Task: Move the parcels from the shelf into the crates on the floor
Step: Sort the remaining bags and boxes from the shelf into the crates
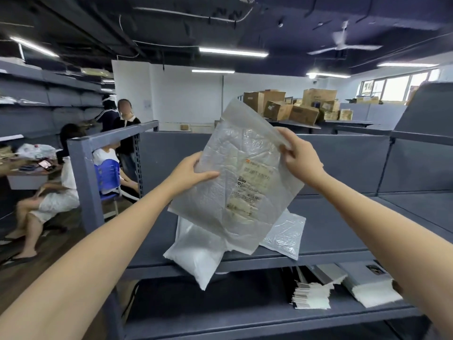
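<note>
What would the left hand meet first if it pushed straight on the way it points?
The left hand grips the held parcel by its left edge, so it would push into it at once. Beyond that, probably the shelf's back panel, though depth is unclear.

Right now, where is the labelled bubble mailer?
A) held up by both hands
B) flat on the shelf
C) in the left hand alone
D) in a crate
A: the left hand grips the left edge of the bubble mailer, and the right hand pinches its top flap.
</note>
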`<state>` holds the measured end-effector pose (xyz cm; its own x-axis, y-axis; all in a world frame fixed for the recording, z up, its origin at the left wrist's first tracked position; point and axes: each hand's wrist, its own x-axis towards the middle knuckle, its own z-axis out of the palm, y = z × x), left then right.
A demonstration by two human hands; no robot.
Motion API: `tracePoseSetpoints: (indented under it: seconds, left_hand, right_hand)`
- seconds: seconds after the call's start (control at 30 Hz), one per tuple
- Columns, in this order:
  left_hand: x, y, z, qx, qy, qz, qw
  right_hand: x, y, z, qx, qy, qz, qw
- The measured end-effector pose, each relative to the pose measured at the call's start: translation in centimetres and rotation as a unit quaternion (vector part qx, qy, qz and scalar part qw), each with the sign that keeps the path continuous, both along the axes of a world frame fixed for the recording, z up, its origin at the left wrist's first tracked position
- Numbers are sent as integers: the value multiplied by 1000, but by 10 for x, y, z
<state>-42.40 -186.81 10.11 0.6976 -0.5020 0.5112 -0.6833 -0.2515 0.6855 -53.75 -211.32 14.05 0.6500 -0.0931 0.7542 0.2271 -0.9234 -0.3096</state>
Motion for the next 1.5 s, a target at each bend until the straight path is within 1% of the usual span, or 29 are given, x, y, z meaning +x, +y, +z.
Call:
tracePoseSetpoints:
  seconds: [0.07,0.1,0.17,0.2,0.23,0.3,0.33,0.4,0.43,0.5,0.57,0.67,0.73,0.8,0.9,0.97,1.03,1.1,1.2,1.33,1.5]
  left_hand:
    - [-5,-5,-3,-18,-14,-9,1000]
    - [-6,-8,-5,-28,-14,-9,999]
    - [-4,-11,-14,-50,-4,4,999]
    - [-2,-12,-19,-65,3,17,998]
    - [-2,-12,-23,-83,10,30,996]
    - [-1,-12,-30,-122,42,48,990]
    - [0,-11,-34,-142,64,51,987]
    - [1,-9,-42,-171,104,51,978]
    - [1,-9,-46,-185,124,52,974]
    - [1,-7,-53,-210,162,55,962]
    - [0,-4,-60,-224,184,58,955]
    - [-1,2,-70,-224,193,73,952]
    - [-5,5,-76,-210,160,88,960]
    - [-8,8,-81,-163,100,100,977]
    - [-20,12,-86,-31,2,146,989]
    - [-23,16,-92,44,-59,153,985]
    - [-23,22,-98,62,-65,138,986]
    - [-20,26,-105,53,-49,133,988]
    - [-17,29,-114,54,-52,138,988]
    - [-12,34,-123,87,-65,142,984]
    - [-15,37,-132,124,-53,154,979]
  right_hand:
    - [1,-1,-2,-4,-10,-24,1000]
    - [3,-2,-4,-25,-20,-63,997]
    - [5,-4,-15,-85,-47,-162,982]
    - [5,-3,-23,-97,-56,-186,976]
    - [5,-2,-32,-96,-53,-191,975]
    - [6,1,-55,-75,-15,-186,980]
    - [8,2,-67,-46,12,-170,984]
    - [9,6,-86,66,59,-88,992]
    - [10,6,-93,130,76,-30,988]
    - [8,10,-102,229,107,70,965]
    - [4,14,-108,265,111,103,952]
    - [2,20,-112,265,87,100,955]
    - [4,27,-114,266,79,110,955]
    - [6,32,-116,259,77,96,958]
    - [9,39,-126,242,70,68,965]
    - [11,44,-133,191,83,20,978]
    - [11,47,-141,153,122,-3,981]
    - [9,49,-150,102,151,1,983]
    - [8,53,-159,41,147,-3,988]
    - [14,53,-166,29,166,10,986]
    - [16,52,-178,53,201,13,978]
